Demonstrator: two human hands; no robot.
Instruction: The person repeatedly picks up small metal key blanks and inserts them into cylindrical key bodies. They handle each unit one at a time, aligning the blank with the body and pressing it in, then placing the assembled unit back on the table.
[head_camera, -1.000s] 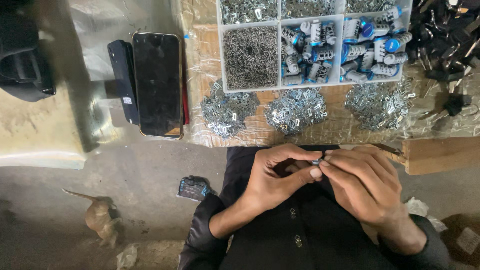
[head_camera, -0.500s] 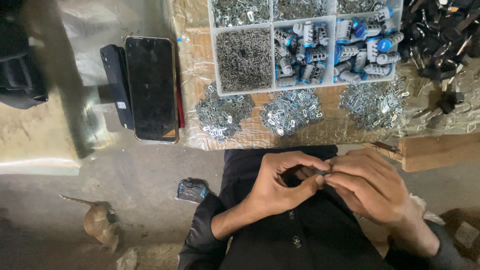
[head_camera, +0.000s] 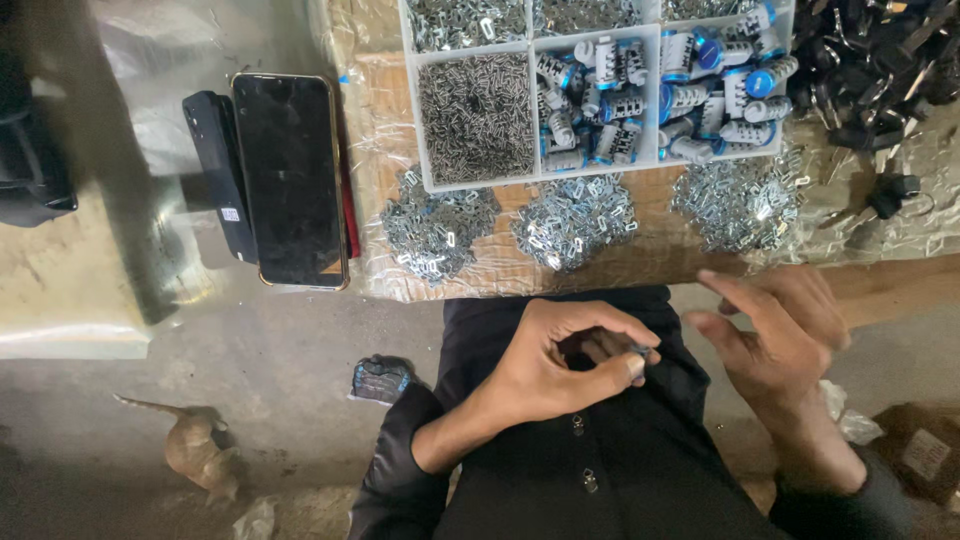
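Note:
My left hand (head_camera: 560, 362) hovers over my dark-clothed lap, fingers curled around a small metal part (head_camera: 640, 352) pinched between thumb and fingertips. My right hand (head_camera: 778, 330) is to its right, fingers spread and empty, near the edge of the board. Three piles of small silvery metal pieces lie on the board ahead: left pile (head_camera: 437, 226), middle pile (head_camera: 574, 218), right pile (head_camera: 740, 198). Behind them stands a white compartment tray (head_camera: 422, 120) holding thin pins (head_camera: 476, 116) and silver-and-blue cylinders (head_camera: 672, 92).
A dark phone (head_camera: 290, 180) and a black case (head_camera: 215, 170) lie at the left on plastic sheeting. Black parts (head_camera: 870, 60) are heaped at the top right. A crumpled dark wrapper (head_camera: 378, 378) lies on the floor by my left elbow.
My hands were joined around the small part; now my right hand has let go and moved right and up toward the board, while the left still holds the part.

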